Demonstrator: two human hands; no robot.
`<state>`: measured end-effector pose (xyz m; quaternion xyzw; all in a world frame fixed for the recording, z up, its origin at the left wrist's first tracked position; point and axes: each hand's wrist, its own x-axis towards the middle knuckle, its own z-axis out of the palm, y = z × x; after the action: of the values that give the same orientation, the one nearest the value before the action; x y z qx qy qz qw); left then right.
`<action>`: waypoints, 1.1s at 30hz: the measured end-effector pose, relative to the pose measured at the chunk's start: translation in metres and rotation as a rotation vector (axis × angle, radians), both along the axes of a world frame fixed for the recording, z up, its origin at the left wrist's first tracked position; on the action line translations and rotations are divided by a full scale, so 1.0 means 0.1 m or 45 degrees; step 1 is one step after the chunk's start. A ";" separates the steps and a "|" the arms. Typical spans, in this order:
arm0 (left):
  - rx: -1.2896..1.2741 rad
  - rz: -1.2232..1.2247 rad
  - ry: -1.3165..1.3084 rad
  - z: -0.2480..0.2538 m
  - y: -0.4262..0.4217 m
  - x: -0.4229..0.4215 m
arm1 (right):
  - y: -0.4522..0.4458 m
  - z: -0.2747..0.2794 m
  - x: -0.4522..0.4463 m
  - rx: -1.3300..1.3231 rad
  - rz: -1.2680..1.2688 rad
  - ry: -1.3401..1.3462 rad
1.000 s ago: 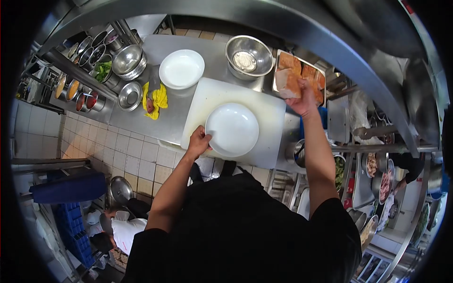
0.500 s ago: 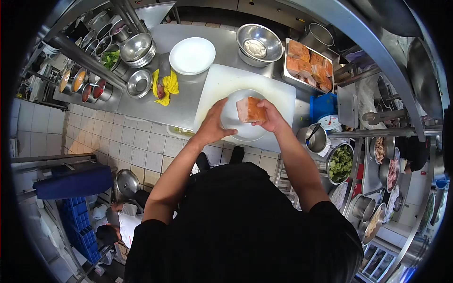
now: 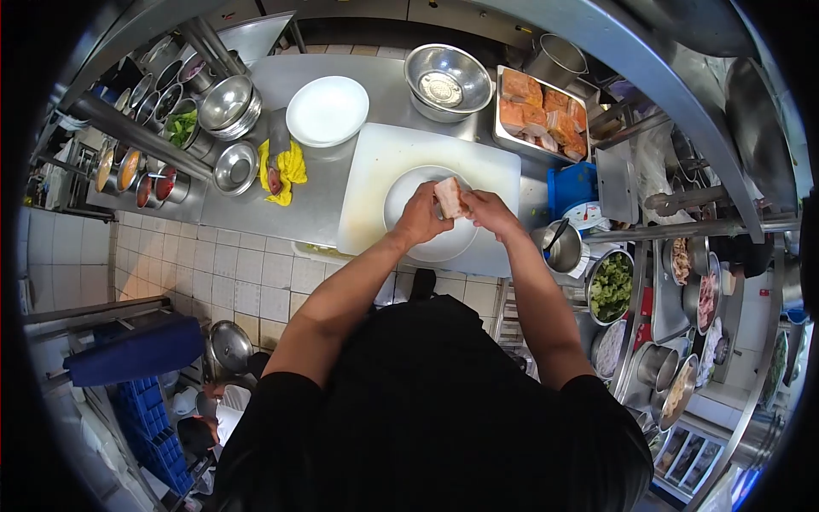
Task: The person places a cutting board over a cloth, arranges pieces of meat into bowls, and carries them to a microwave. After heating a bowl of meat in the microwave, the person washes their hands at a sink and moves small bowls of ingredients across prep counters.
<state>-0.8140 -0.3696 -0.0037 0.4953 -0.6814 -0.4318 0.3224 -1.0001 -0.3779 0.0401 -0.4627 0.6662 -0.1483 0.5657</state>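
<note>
Both my hands hold one thick block of roasted pork belly (image 3: 450,198), with a pale cut face and an orange-brown skin side. My left hand (image 3: 421,217) is closed on its left side. On the opposite side, my right hand (image 3: 490,213) grips it with fingers and thumb. Beneath the meat lies a round white plate (image 3: 442,247), resting on a large white cutting board (image 3: 367,200). Part of the plate is covered by my hands.
Behind the board stand a steel colander (image 3: 447,78) and a metal tray (image 3: 537,150) of more pork blocks. White plates (image 3: 328,111) and a yellow cloth (image 3: 293,163) lie at left. A pot (image 3: 563,247) stands right. Another person (image 3: 223,414) is low at left.
My left hand has come from the plate's left rim to take hold of the pork, which has turned and shows its pale face more. The camera view has shifted slightly right.
</note>
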 end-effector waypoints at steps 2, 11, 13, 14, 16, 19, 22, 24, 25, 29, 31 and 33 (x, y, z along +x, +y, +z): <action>0.080 -0.001 0.034 -0.13 -0.01 -0.05 | 0.01 0.00 -0.09 -0.275 0.171 0.170; -0.109 -0.128 -0.144 0.04 0.08 0.04 | -0.03 -0.22 -0.20 -0.353 0.344 0.313; -0.074 -0.122 -0.177 -0.04 0.10 0.05 | 0.04 -0.11 -0.07 -0.442 0.368 0.351; -0.076 -0.112 -0.178 -0.08 0.10 0.05 | 0.06 -0.01 0.02 -0.529 0.385 0.386; -0.203 -0.099 -0.197 -0.16 0.11 0.07 | 0.07 0.16 0.13 -0.386 0.438 0.463; -0.181 -0.071 -0.186 -0.15 0.14 0.08 | 0.13 0.17 0.18 -0.411 0.533 0.566; 0.004 -0.083 -0.201 -0.03 0.15 0.09 | 0.12 0.01 0.15 -0.483 0.519 0.519; 0.082 -0.105 -0.194 0.06 0.14 0.15 | 0.12 -0.04 0.11 -0.511 0.558 0.408; 0.162 -0.128 -0.187 0.10 0.14 0.18 | 0.12 -0.09 0.09 -0.512 0.559 0.406; -0.334 -0.133 -0.075 0.16 0.13 0.23 | 0.20 -0.26 0.08 -0.677 0.458 0.230; -0.370 -0.215 -0.273 0.12 0.10 0.23 | 0.22 -0.20 0.15 -0.806 0.451 0.269; -0.197 -0.178 -0.200 0.15 0.03 0.30 | 0.20 -0.11 0.23 -0.824 0.451 0.274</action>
<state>-0.7843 -0.3662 0.0113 0.4525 -0.7687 -0.3591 0.2745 -0.9772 -0.3576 0.0289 -0.7383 0.5502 -0.2012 0.3342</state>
